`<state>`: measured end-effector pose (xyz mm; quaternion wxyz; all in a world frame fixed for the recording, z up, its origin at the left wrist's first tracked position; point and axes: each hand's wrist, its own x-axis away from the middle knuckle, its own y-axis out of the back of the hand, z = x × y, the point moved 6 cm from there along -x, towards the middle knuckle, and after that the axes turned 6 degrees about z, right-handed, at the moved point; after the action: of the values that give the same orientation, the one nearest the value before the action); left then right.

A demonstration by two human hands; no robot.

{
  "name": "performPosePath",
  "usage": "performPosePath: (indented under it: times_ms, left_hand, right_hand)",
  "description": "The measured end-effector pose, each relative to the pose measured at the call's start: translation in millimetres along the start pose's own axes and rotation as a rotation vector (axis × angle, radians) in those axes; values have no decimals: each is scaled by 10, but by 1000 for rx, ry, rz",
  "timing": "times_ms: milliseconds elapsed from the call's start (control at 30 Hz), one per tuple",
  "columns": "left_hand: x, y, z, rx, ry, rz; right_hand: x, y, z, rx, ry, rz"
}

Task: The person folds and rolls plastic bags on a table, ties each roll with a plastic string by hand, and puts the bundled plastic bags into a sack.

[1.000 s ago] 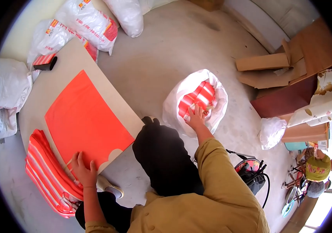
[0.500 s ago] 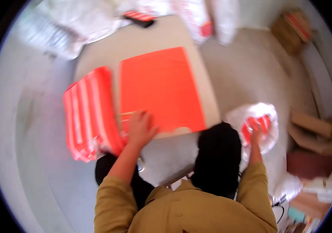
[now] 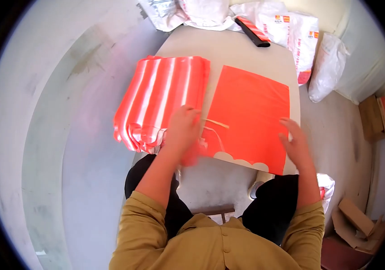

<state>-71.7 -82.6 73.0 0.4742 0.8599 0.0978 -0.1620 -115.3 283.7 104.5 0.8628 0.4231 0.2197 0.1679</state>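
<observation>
A flat red sheet (image 3: 251, 112), apparently thin plastic, lies on the table with a scalloped near edge. My left hand (image 3: 185, 128) is closed at the sheet's left side, and a thin tan stick (image 3: 217, 123) juts from its fingers across the sheet. Something red and blurred hangs below that hand, too smeared to name. Beside it on the left rests a folded stack of red-and-white striped plastic (image 3: 165, 90). My right hand (image 3: 295, 141) is open with fingers apart, over the sheet's right edge, and nothing shows in it.
White printed sacks (image 3: 302, 45) line the far side of the table (image 3: 192, 42). A black object with a red-striped top (image 3: 253, 32) lies near the far edge. On the floor at right are a cardboard box (image 3: 375, 117), an opened carton (image 3: 357, 225) and a partly hidden white bag (image 3: 326, 184).
My right hand has left the white bag on the floor and come over the red sheet. The view has swung left, so the table appears farther right. My left hand stays near the stick.
</observation>
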Motion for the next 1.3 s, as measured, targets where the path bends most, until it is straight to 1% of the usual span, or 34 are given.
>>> performPosePath:
  times_ms: [67,100,167,200,300,367,500,600,700,800,900,967,1100,1167,1300]
  left_hand:
    - [104,267,344,-44,167,26]
    - [162,393,498,-64,249,42]
    - [302,624,642,-181,338,141]
    - [379,693,706,-237,381,192]
    - [539,743,829,-309,360,291]
    - [587,761,913,-241,330,267]
    - [610,837,1057,-127,285,220]
    - [588,885,1123,-131,297,162]
    - [536,941,1099,-126,391,73]
    - [447,1000,1026,-9,597,52]
    - [394,1010,1026,18,447,-157]
    - [349,1006,955,30,435,-185]
    - [242,924,715,123,338,-237]
    - [218,885,541,137,312,-224]
    - [262,713,390,211,238,-233]
  right_hand:
    - [-144,-272,451,51,118,70]
    - [-185,-419,572,40,139,133]
    - [-225,-681,742,23,177,260]
    - [-234,-756,812,15,190,279]
    - [-237,-885,915,-5,205,325]
    - [-247,-930,915,-22,190,334]
    - [-210,-1042,743,-151,84,336]
    - [-169,-1132,557,-260,17,312]
    - [-160,-1194,425,-328,-33,298]
    - [-212,-1277,409,-485,-133,345]
    - [-247,-1425,520,-708,-256,438]
    - [-246,-1530,596,-901,-328,505]
    - [-303,-1599,755,-1076,-304,501]
    - [-363,-1592,845,-1156,-335,486]
    - [-519,-1750,793,-1335,-325,363]
